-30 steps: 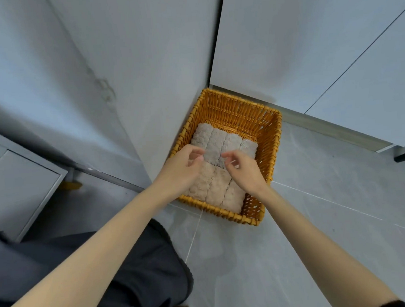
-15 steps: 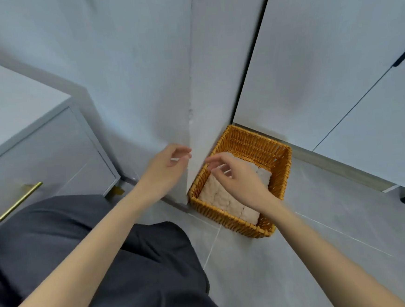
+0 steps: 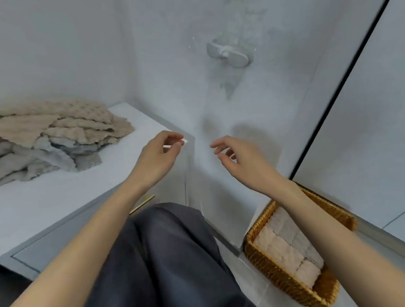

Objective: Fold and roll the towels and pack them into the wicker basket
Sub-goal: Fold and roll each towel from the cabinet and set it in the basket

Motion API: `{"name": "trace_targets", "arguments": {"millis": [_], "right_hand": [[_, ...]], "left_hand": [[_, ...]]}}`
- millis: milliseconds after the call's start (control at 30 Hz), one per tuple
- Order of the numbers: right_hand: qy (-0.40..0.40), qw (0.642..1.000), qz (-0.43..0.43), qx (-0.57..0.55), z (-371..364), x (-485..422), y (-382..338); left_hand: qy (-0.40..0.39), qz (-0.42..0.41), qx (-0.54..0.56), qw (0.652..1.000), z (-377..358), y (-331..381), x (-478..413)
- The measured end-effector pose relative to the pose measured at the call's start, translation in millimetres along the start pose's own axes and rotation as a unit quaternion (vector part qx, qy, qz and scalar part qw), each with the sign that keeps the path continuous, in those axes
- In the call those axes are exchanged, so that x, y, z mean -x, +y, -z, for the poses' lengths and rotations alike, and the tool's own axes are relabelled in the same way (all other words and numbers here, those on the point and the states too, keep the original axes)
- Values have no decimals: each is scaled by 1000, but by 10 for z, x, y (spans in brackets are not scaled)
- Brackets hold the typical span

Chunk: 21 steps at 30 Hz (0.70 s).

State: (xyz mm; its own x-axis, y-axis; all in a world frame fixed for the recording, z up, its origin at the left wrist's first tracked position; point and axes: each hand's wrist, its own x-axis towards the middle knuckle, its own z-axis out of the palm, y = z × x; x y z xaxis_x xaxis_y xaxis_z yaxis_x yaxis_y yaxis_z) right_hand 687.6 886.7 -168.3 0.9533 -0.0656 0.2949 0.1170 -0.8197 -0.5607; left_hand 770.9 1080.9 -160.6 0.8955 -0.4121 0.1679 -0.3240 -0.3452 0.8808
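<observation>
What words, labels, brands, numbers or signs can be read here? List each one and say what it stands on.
None: no readable text shows anywhere in the head view.
The wicker basket, the rolled towels in it, the towel pile on the cabinet and the wall hook all show plain surfaces.
The picture is somewhat blurred, so any very fine print could not be made out.

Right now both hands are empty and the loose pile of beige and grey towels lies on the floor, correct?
No. In the head view the loose pile of beige and grey towels lies on the white cabinet top, not the floor. The left hand and right hand are empty.
</observation>
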Motion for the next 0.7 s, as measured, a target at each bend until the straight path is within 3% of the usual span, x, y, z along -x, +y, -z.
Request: {"name": "trace_targets", "arguments": {"millis": [200, 333, 600, 700], "right_hand": [[-30, 998, 49, -23, -284, -543, -432], [-56, 995, 74, -21, -522, -826, -642], [-99, 986, 137, -9, -1099, -1469, -1170], [-112, 981, 157, -11, -1309, -1678, -1379]], "left_hand": [[77, 30, -59, 995, 798, -303, 101], [87, 85, -141, 982, 1201, -649, 237], [67, 209, -302, 928, 1713, -1285, 557], [64, 207, -374, 902, 1750, -1404, 630]]}}
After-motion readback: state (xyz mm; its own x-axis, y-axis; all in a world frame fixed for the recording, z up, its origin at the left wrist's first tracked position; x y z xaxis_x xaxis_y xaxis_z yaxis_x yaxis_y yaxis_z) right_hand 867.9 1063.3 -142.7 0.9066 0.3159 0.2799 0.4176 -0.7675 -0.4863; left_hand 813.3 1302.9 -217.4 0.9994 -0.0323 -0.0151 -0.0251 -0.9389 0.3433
